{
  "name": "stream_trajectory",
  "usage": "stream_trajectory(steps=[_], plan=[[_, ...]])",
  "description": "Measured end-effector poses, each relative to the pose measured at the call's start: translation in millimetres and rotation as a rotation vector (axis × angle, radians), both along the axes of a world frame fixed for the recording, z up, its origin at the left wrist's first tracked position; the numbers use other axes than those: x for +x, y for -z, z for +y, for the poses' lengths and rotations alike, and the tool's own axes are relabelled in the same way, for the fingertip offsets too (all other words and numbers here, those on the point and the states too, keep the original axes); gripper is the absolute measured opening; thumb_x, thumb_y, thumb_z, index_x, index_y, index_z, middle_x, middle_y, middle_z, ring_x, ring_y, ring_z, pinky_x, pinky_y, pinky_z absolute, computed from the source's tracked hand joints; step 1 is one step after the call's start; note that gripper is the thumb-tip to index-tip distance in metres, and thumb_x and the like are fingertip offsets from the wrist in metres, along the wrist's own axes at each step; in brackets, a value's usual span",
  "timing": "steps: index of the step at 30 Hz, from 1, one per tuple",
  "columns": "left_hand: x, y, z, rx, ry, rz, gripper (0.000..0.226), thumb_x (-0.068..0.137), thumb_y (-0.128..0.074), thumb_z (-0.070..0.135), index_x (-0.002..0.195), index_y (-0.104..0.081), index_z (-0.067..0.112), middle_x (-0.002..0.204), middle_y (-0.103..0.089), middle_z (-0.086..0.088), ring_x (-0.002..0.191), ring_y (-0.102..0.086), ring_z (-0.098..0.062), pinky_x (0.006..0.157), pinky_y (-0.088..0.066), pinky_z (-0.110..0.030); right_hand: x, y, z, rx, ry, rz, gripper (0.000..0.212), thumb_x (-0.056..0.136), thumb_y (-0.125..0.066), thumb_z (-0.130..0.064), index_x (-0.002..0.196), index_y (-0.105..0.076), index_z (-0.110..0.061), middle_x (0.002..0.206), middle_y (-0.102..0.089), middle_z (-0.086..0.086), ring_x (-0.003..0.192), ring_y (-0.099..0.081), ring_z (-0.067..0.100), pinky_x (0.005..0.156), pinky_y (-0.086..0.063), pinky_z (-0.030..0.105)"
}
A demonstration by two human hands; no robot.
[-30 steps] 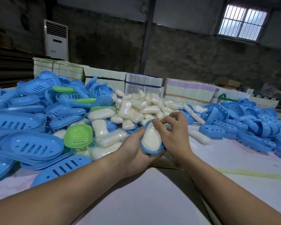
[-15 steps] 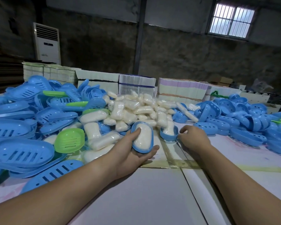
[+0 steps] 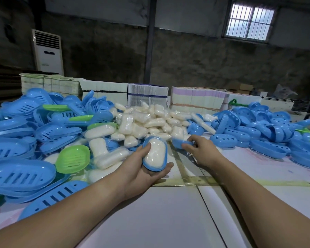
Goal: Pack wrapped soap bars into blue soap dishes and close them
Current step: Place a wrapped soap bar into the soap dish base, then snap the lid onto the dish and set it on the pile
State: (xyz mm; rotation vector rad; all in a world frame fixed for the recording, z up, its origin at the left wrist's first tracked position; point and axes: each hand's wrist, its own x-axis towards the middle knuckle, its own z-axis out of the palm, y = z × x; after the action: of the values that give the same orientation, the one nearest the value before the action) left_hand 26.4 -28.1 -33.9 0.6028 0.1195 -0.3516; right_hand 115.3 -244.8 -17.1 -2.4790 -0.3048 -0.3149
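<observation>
left hand (image 3: 141, 169): cradling the blue dish (image 3: 164, 158) with a wrapped soap bar (image 3: 155, 153) sitting in it, thumb curled over the rim, near the tabletop (image 3: 168, 221) centre
right hand (image 3: 201, 149): a second ago it was pressing the soap in, now it's off to the right pinching a blue lid (image 3: 180, 143) by the soap pile (image 3: 150, 120)
meaning: soap's seated, so closing this one is looking like the next step

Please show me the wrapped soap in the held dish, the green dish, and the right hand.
wrapped soap (image 3: 155, 153), head view, middle of bar.
green dish (image 3: 73, 158), head view, slotted floor.
right hand (image 3: 201, 148), head view, back of hand.
</observation>
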Motion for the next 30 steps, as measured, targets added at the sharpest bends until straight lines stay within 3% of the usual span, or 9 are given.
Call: stream_trajectory(steps=[3,7,12,17,20,22,26,30], plan=[[0.5,0.4,0.6,-0.005,-0.005,0.004,0.043,0.097,-0.062,0.027,0.137,-0.055,0.015,0.126,-0.061,-0.031,0.094,-0.067,-0.055,0.074,-0.060,-0.060,-6.5,-8.8,5.9,0.478,0.065,0.023,0.033,0.098,-0.049,-0.049,0.085,-0.055,-0.020,0.083,-0.056,0.001,0.068,-0.050,0.014,0.041,-0.037,0.013],[0.1,0.7,0.4,-0.006,0.000,-0.001,0.044,0.098,-0.059,0.031,0.138,-0.055,0.014,0.127,-0.061,-0.030,0.096,-0.067,-0.052,0.074,-0.060,-0.059,-8.6,-28.6,7.4,1.027,0.046,0.137,0.039,0.103,-0.039,-0.047,0.075,-0.041,-0.020,0.053,-0.029,-0.005,0.050,-0.023,0.012,0.047,-0.021,0.025],[-0.6,-0.7,-0.2,-0.010,-0.017,-0.021,0.044,0.100,-0.056,0.034,0.140,-0.054,0.014,0.133,-0.059,-0.027,0.109,-0.062,-0.050,0.065,-0.062,-0.055,-12.0,-30.1,12.3,1.235,-0.167,0.391,0.043,0.099,-0.044,-0.055,0.074,-0.038,-0.020,0.054,-0.021,-0.004,0.047,-0.017,0.010,0.041,-0.015,0.021],[-2.7,-3.0,-1.7,-0.035,-0.043,-0.032,0.037,0.102,-0.053,0.030,0.138,-0.056,0.019,0.133,-0.060,-0.023,0.112,-0.060,-0.050,0.082,-0.057,-0.060,-19.5,-34.8,14.4,1.152,-0.238,0.585,0.061,0.081,-0.057,-0.072,0.052,-0.036,-0.022,0.049,-0.021,-0.004,0.041,-0.018,0.009,0.041,-0.013,0.020],[-2.3,-2.1,-3.0,-0.024,-0.028,-0.066,0.034,0.104,-0.049,0.028,0.136,-0.058,0.026,0.134,-0.063,-0.017,0.123,-0.057,-0.046,0.083,-0.055,-0.062,-28.8,-32.7,27.2,0.904,-0.262,0.597,0.062,0.057,-0.071,-0.079,0.059,-0.043,-0.024,0.056,-0.021,-0.003,0.046,-0.018,0.010,0.040,-0.016,0.021],[-2.8,-2.1,-4.5,0.005,-0.019,-0.095,0.033,0.105,-0.047,0.028,0.136,-0.058,0.028,0.131,-0.066,-0.016,0.123,-0.059,-0.044,0.084,-0.053,-0.062,-34.5,-28.5,40.3,0.734,-0.279,0.582,0.062,0.057,-0.072,-0.079,0.064,-0.048,-0.023,0.056,-0.027,-0.003,0.047,-0.021,0.011,0.041,-0.018,0.022],[-3.0,-3.9,-6.1,0.131,-0.065,-0.166,0.032,0.105,-0.047,0.029,0.135,-0.057,0.037,0.123,-0.072,-0.009,0.116,-0.066,-0.035,0.089,-0.057,-0.050,-42.7,-21.2,62.0,0.593,-0.254,0.464,0.058,0.074,-0.061,-0.075,0.088,-0.055,-0.019,0.059,-0.038,-0.002,0.045,-0.029,0.011,0.043,-0.024,0.024],[-0.4,-7.6,-1.7,0.142,-0.127,-0.176,0.031,0.105,-0.047,0.031,0.133,-0.058,0.036,0.118,-0.074,-0.009,0.113,-0.068,-0.033,0.097,-0.051,-0.051,-47.1,-21.0,69.2,0.415,-0.192,0.195,0.050,0.089,-0.054,-0.062,0.130,-0.044,-0.035,0.081,-0.055,-0.007,0.038,-0.049,-0.003,0.038,-0.034,0.016]])
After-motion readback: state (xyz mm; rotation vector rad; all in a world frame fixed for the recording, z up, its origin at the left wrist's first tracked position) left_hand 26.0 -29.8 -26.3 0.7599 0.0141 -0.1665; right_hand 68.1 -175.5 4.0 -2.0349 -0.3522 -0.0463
